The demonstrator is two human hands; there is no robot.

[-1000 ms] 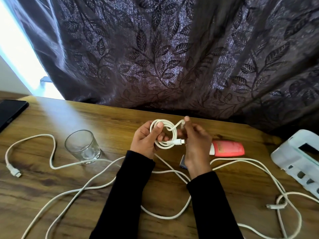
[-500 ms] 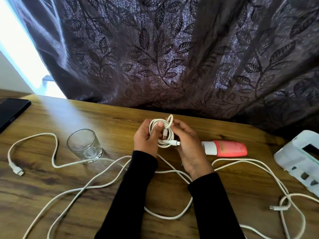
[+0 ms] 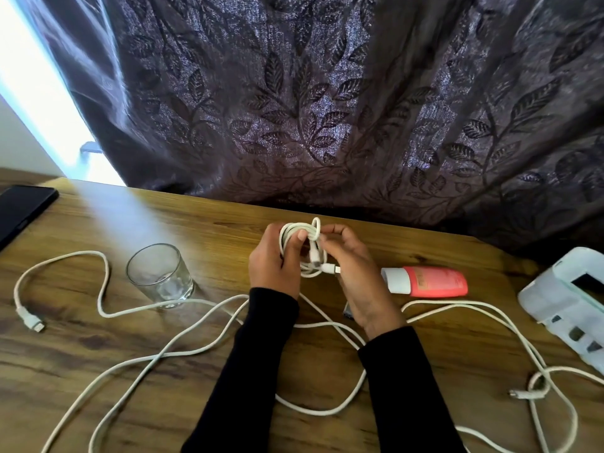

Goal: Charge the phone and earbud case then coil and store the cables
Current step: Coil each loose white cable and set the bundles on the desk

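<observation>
I have the coil (image 3: 302, 248) up off the table (image 3: 228, 223), held between both hands at mid-table, just near of the curtain (image 3: 327, 109). My left hand (image 3: 273, 261) is curled round the bundle's left side with the thumb laid across the loops, which I read as pinning the turns so they don't spring apart. My right hand (image 3: 351, 273) pinches the short tail at the top right of the bundle, where a small loop stands up; I judge this to be the tuck that locks the coil. 2 plug ends hang at the lower right of the bundle, free of the fingers.

The phone (image 3: 23, 210) lies at the far left edge, well apart from my hands, with no cable reaching it that I can see. I cannot pick out an earbud case. Loose cable (image 3: 157, 358) sprawls across the near half of the table under my forearms, with 1 plug (image 3: 31, 320) at the left and another (image 3: 526, 394) at the near right, so more coiling is left.

For room: a glass (image 3: 158, 276) stands just left of my left wrist, touching or nearly touching a run of cable, so dragging that run could tip it. A red tube (image 3: 428, 282) lies just right of my right hand. A white box (image 3: 568, 305) sits at the right edge, perhaps the store. The clearest patch for setting the coil down is the far strip between the glass and the curtain.
</observation>
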